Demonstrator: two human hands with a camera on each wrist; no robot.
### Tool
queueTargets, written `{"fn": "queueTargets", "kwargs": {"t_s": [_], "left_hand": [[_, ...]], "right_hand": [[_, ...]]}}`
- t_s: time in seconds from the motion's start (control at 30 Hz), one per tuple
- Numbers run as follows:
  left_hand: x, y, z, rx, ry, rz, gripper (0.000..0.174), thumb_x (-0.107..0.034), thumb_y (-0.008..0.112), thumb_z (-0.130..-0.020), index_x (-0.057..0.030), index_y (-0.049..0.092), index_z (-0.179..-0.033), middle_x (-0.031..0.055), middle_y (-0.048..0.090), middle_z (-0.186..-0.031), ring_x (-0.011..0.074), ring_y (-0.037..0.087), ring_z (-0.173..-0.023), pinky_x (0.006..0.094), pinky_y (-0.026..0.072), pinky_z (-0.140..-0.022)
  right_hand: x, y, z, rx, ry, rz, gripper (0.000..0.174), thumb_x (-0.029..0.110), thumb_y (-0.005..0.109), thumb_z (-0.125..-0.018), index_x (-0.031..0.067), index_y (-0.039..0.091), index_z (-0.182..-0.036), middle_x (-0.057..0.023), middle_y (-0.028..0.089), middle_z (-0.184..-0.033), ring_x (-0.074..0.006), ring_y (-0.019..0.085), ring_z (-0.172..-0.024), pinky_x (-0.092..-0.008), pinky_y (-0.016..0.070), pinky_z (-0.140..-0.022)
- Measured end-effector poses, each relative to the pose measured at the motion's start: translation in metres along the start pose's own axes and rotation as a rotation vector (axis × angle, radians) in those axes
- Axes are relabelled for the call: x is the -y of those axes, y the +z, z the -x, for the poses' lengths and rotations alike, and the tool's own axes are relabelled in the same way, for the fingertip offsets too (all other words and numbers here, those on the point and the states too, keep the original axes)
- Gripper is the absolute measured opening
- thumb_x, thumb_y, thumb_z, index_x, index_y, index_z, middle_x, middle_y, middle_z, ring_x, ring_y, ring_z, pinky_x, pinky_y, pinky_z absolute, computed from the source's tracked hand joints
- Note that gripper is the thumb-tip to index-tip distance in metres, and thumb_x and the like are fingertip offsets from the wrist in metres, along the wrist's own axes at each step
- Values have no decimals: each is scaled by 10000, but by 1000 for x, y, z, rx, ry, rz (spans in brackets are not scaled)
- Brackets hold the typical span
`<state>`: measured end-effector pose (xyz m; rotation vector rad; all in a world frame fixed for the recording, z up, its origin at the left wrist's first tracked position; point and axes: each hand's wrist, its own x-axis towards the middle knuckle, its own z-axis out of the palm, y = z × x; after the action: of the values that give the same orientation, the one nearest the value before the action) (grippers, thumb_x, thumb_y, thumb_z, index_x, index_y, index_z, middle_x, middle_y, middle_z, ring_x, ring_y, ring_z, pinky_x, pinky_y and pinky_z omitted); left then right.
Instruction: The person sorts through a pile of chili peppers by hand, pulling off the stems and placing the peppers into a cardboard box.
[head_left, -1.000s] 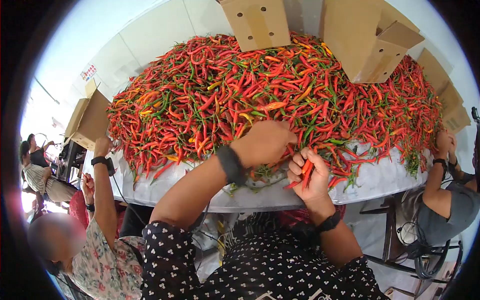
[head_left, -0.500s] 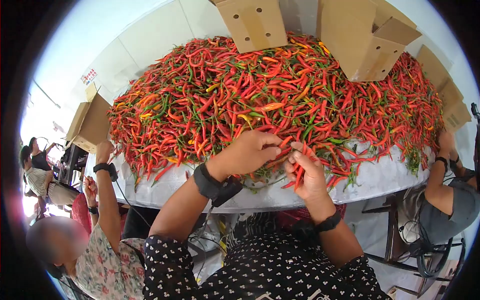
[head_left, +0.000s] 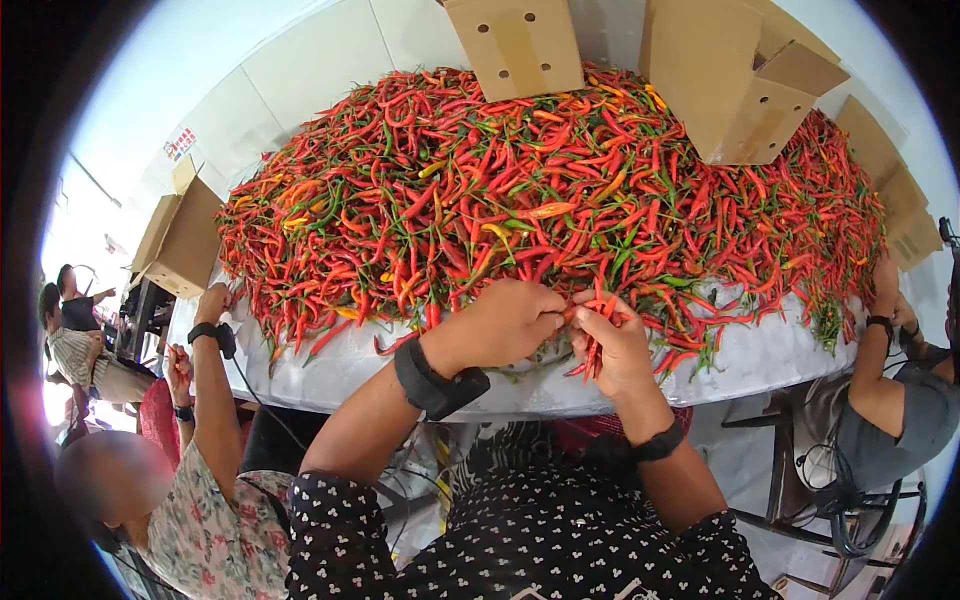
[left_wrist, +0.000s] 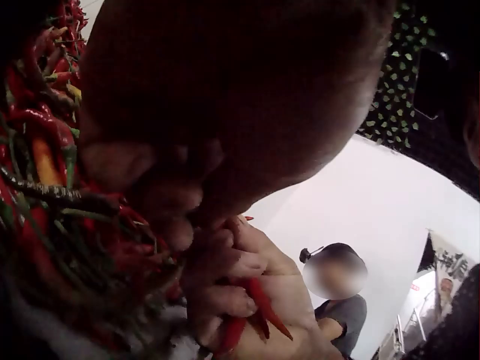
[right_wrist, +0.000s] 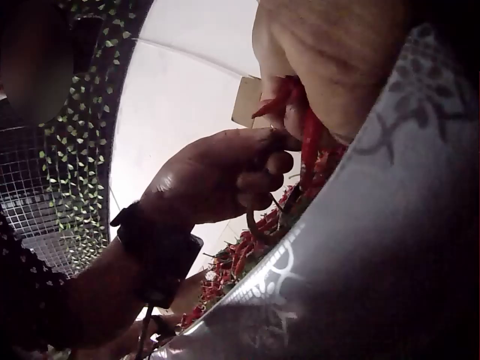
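Observation:
In the head view the left hand (head_left: pixel 505 325) is at the near edge of a chili heap (head_left: pixel 430 210), its fingertips meeting those of the right hand (head_left: pixel 615 350). The right hand grips several red chilies (head_left: pixel 592 355), whose tips stick out below its fingers. Seen from the right wrist, the left hand (right_wrist: pixel 214 176) has curled fingers and pinches a stem beside a red chili (right_wrist: pixel 309 146) held by the right hand (right_wrist: pixel 330 60). In the left wrist view the left hand (left_wrist: pixel 225 97) is dark and hides its pinch; chilies (left_wrist: pixel 266 307) poke from the right fist (left_wrist: pixel 281 277).
Cardboard boxes (head_left: pixel 515 50) (head_left: pixel 725 90) stand on the heap, and another box (head_left: pixel 182 240) is at the left. The pale table (head_left: pixel 350 375) curves along the near side. A person (head_left: pixel 215 500) sits at the left, another (head_left: pixel 895 400) at the right.
The left hand has come down from the heap towards me and now meets the right fingers. The right hand stays in nearly the same place, its grip on the chilies slightly turned.

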<state>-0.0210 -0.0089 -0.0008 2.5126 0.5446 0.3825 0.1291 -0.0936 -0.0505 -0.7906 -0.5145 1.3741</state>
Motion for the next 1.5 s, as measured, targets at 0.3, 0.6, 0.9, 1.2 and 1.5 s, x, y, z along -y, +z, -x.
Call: {"fn": "queueTargets", "kwargs": {"t_s": [0.3,0.6,0.9,1.2,1.5], "left_hand": [[-13,-4,-1,-109,-153,68,148,-138,591,-772,5,620,-795,159,603,-671,290,597,-598,348,454,-556],[-21,0,1,-287,-233,-328,157,-156,601,-695,-21,556,-629,166,563,-610,331,579,-586,421,446,-518],[4,-45,34,-328,-425,-585,113,-146,601,-704,-39,569,-720,121,589,-768,315,591,-677,409,466,-590],[26,-20,-20,-219,-209,-613,128,-153,571,-737,-44,600,-797,133,557,-797,310,585,-723,412,477,-617],[11,-34,-15,-232,-220,91,177,-135,542,-828,5,613,-909,109,602,-755,161,583,-667,297,459,-611]], "right_hand": [[-8,-7,-3,-38,-42,-65,123,57,624,-811,10,560,-905,-57,591,-747,-108,530,-555,-233,419,-468],[-13,1,-2,-37,-128,117,116,66,640,-805,14,574,-883,-48,594,-724,-99,544,-574,-221,436,-488],[-4,-9,-4,-42,-30,-203,114,135,611,-835,55,530,-849,-46,552,-700,-120,507,-545,-242,390,-450],[-2,-10,-3,-22,-26,-234,193,266,524,-868,84,514,-801,-53,568,-774,-133,509,-571,-228,382,-435],[-1,-11,-4,43,-15,-259,78,135,570,-850,74,535,-882,-49,595,-760,-168,601,-616,-210,420,-415]]}}
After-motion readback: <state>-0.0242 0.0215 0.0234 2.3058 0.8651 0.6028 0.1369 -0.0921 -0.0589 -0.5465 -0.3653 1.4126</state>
